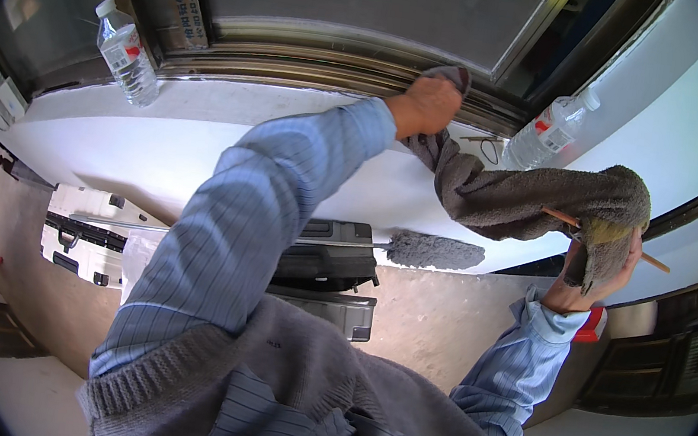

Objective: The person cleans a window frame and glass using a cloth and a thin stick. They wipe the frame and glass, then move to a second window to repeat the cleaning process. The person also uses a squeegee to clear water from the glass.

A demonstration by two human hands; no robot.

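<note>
A long grey-brown towel [500,193] stretches between my two hands above the windowsill. My left hand [426,105] is closed round one end and presses it against the metal window track [298,64]. Out to the right, my right hand [608,276] is closed on the bunched other end. A thin wooden stick [654,262] pokes out on both sides of that bunch, along with something yellowish; the towel and fingers hide the middle of the stick. Beside the towel stands a clear water bottle [547,133] on the right part of the sill.
Another water bottle [129,60] stands on the sill's left. Below the sill are a grey fluffy duster [436,252] on a metal pole, a black hard case [326,259] and a silver-white case [95,226]. A thin dark loop [489,152] lies near the right bottle.
</note>
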